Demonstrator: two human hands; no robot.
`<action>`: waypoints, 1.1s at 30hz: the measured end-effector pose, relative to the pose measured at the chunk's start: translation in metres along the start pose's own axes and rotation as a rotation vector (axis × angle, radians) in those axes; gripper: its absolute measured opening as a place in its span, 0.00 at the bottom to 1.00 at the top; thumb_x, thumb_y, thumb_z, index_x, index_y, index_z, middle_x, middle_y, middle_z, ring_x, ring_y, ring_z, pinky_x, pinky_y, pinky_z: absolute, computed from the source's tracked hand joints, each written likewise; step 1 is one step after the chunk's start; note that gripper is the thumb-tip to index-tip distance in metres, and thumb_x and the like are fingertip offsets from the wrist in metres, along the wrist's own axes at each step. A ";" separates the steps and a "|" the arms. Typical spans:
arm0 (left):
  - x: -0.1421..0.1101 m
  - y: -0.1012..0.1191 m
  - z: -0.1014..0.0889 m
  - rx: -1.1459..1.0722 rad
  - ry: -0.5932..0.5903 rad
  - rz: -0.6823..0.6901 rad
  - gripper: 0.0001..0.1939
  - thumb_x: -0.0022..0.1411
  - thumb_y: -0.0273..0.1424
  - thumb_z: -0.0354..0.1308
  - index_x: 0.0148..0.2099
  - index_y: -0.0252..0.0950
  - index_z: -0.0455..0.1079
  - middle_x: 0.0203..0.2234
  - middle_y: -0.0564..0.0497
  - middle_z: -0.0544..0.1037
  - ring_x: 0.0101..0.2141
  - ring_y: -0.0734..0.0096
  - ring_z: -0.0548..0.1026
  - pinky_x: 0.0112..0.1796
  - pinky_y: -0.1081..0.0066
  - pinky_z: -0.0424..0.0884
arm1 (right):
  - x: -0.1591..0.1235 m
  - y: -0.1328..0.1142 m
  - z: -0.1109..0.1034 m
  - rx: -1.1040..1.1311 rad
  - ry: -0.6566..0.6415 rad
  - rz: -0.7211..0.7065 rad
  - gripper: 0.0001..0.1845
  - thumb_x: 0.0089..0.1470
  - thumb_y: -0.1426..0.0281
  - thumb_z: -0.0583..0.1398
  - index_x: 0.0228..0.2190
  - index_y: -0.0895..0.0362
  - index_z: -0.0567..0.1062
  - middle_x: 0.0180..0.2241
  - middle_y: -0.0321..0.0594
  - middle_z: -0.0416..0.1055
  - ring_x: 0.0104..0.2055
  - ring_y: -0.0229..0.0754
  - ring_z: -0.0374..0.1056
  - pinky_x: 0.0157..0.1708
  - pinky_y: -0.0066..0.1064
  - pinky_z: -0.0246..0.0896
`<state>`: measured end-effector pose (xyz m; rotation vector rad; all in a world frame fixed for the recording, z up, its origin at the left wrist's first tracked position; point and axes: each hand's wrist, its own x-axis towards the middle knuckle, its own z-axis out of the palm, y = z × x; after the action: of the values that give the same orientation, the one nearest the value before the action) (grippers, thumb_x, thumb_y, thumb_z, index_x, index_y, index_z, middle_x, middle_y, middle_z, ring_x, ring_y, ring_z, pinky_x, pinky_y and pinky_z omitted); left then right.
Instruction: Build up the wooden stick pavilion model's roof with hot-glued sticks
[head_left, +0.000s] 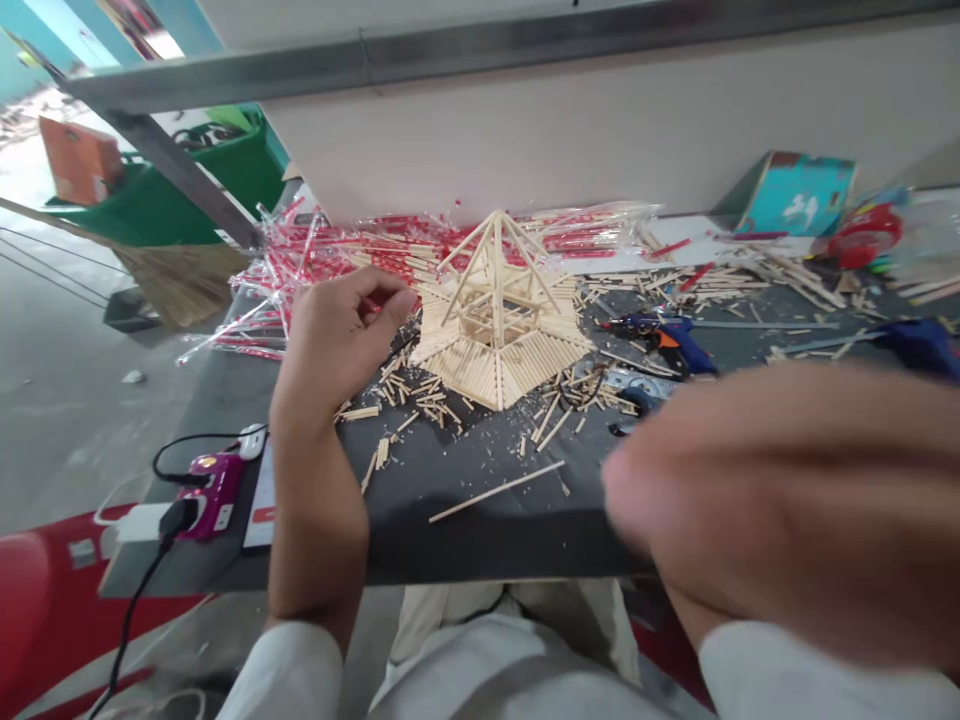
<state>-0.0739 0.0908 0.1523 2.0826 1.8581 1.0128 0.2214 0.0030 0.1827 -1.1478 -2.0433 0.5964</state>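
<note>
Left hand [341, 335] just left of stick model [498, 320], fingers curled in, thumb tip and fingertips close together; can't tell if anything is pinched there. Right hand [757, 490] large and motion-blurred, well apart from the model, to its near right; can't tell how far open or whether it has hold of anything. Model sits on the bench [480, 555] between and beyond the hands: pale sticks, flared slatted base, upright frame peaking at top. Single loose stick [496, 491] lies between the forearms, nearer than the model. Short cut pieces [435, 405] scattered right of left hand, by the model's base. Blue glue gun [694, 352] just beyond right hand, orange trigger showing. Red-and-clear plastic wrapping [300, 250] heaped beyond left hand. Magenta power strip [212, 495], plugs in, left of left forearm. Teal box [799, 195] and red roll [866, 235] farther beyond right hand.
</note>
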 end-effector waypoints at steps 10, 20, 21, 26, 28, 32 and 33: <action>0.027 -0.070 0.046 -0.092 -0.178 -0.408 0.23 0.71 0.50 0.53 0.36 0.36 0.72 0.27 0.47 0.81 0.26 0.67 0.75 0.30 0.69 0.66 | 0.103 0.155 -0.010 0.145 -0.078 0.544 0.12 0.63 0.61 0.63 0.36 0.58 0.75 0.37 0.49 0.80 0.33 0.37 0.71 0.32 0.31 0.66; 0.032 -0.079 0.082 -0.370 -0.389 -0.371 0.23 0.68 0.47 0.58 0.26 0.38 0.62 0.17 0.54 0.65 0.19 0.74 0.62 0.24 0.71 0.59 | 0.112 0.162 0.023 0.106 -0.192 0.599 0.14 0.64 0.60 0.62 0.29 0.54 0.72 0.32 0.42 0.75 0.30 0.41 0.67 0.33 0.37 0.63; 0.032 -0.079 0.082 -0.365 -0.389 -0.362 0.23 0.67 0.47 0.59 0.25 0.38 0.62 0.16 0.54 0.64 0.18 0.74 0.61 0.24 0.71 0.58 | 0.111 0.163 0.020 0.020 -0.121 0.574 0.12 0.60 0.60 0.66 0.31 0.53 0.73 0.34 0.43 0.76 0.32 0.43 0.68 0.34 0.39 0.64; 0.032 -0.079 0.080 -0.360 -0.378 -0.330 0.24 0.66 0.47 0.59 0.24 0.38 0.63 0.14 0.55 0.63 0.18 0.75 0.61 0.23 0.73 0.55 | 0.111 0.160 0.013 0.131 -0.067 0.335 0.21 0.42 0.62 0.76 0.37 0.53 0.79 0.33 0.39 0.75 0.34 0.43 0.68 0.36 0.39 0.64; 0.033 -0.080 0.080 -0.369 -0.365 -0.320 0.22 0.65 0.45 0.60 0.24 0.37 0.65 0.15 0.55 0.64 0.19 0.76 0.60 0.23 0.74 0.55 | 0.114 0.157 0.019 0.174 -0.111 0.327 0.19 0.41 0.63 0.76 0.35 0.53 0.81 0.31 0.38 0.75 0.34 0.42 0.68 0.37 0.39 0.63; 0.034 -0.079 0.078 -0.336 -0.289 -0.312 0.16 0.64 0.40 0.61 0.28 0.36 0.70 0.17 0.54 0.70 0.21 0.74 0.65 0.24 0.74 0.57 | 0.117 0.152 0.031 0.104 -0.092 0.348 0.11 0.45 0.64 0.74 0.32 0.53 0.84 0.30 0.37 0.77 0.32 0.42 0.68 0.37 0.39 0.61; 0.034 -0.077 0.076 -0.311 -0.268 -0.314 0.15 0.64 0.40 0.61 0.29 0.35 0.72 0.18 0.52 0.72 0.22 0.73 0.67 0.25 0.74 0.59 | 0.117 0.152 0.030 0.066 -0.087 0.343 0.08 0.48 0.65 0.73 0.32 0.53 0.84 0.30 0.38 0.77 0.33 0.42 0.69 0.37 0.39 0.61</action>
<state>-0.0927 0.1613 0.0650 1.6002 1.6965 0.8344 0.2386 0.1786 0.1014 -1.4682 -1.8936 0.8867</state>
